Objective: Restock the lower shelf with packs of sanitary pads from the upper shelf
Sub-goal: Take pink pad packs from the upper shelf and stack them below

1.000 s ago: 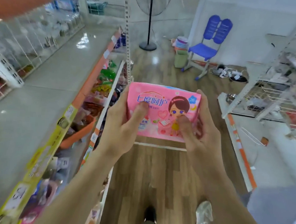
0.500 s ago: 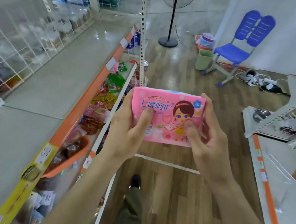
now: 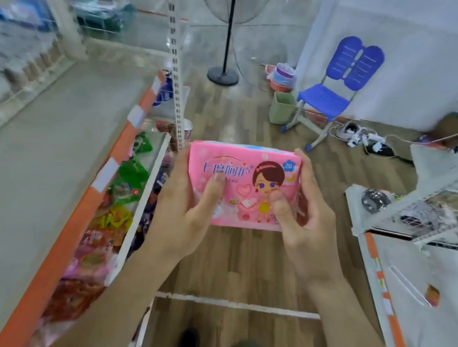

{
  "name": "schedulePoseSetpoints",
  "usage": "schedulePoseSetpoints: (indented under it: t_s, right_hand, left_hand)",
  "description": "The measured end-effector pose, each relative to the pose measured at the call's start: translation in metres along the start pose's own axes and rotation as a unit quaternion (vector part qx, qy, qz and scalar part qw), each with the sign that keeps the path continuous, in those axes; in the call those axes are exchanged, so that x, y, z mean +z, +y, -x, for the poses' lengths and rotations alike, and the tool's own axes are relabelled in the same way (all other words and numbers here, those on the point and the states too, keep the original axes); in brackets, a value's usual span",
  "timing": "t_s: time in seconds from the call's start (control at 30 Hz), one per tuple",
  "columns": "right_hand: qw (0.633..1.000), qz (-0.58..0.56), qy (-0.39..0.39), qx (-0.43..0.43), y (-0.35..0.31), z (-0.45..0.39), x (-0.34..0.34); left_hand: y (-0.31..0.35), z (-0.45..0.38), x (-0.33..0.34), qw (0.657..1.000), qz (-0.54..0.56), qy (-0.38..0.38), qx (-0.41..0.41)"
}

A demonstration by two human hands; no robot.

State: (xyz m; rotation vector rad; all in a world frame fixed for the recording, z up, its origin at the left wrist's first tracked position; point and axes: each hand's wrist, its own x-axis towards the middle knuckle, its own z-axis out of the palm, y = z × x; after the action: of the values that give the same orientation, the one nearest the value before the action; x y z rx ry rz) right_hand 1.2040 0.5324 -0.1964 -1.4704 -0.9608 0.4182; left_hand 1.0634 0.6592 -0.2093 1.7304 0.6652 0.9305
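Pink pack of pads (image 3: 244, 185) — gripped at its ends by the left hand (image 3: 185, 211) and right hand (image 3: 304, 218) — hangs right of the shelf (image 3: 65, 246).

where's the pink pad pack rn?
Head view, centre: pink pad pack held over the wood floor between left hand and right hand, right of the snack shelf.

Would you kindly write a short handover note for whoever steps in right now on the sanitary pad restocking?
Left hand: grips the left end of the pink pad pack, thumb on its front.
Right hand: grips the right end, thumb on its front.
The pack is held in the air over the wooden floor, in the aisle, beside the snack shelf on the left.
Done: one pack is in hand.
Left: place it on the lower shelf; no pad shelf can be made out in this view.
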Motion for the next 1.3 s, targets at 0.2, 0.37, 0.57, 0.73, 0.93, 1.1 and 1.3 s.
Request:
schedulePoseSetpoints:
  t_s: [0.2, 0.37, 0.57, 0.73, 0.93, 1.1, 1.3]
  right_hand:
    - [1.0, 0.008, 0.027, 0.007, 0.044, -0.082, -0.017]
    - [0.999, 0.003, 0.034, 0.008, 0.093, -0.163, -0.035]
    - [1.0, -0.01, -0.02, 0.008, 0.134, -0.287, -0.046]
    - [0.986, -0.047, -0.157, -0.023, 0.134, -0.379, -0.012]
    - [0.932, -0.117, -0.341, -0.042, 0.128, -0.419, 0.084]
    - [0.869, -0.164, -0.464, -0.04, 0.125, -0.405, 0.164]
    - [0.796, -0.162, -0.578, -0.074, 0.099, -0.415, 0.213]
  left_hand:
    - [-0.031, -0.093, 0.035, 1.0, -0.007, -0.013, -0.003]
    - [-0.058, -0.173, 0.075, 1.0, -0.002, -0.009, -0.014]
    - [-0.082, -0.275, 0.103, 0.997, -0.021, 0.049, -0.048]
    - [-0.078, -0.315, 0.075, 0.981, -0.077, 0.165, -0.06]
    - [-0.077, -0.291, 0.01, 0.922, -0.14, 0.344, -0.105]
    - [-0.091, -0.246, -0.03, 0.858, -0.164, 0.465, -0.142]
    - [-0.091, -0.233, -0.055, 0.8, -0.167, 0.554, -0.157]
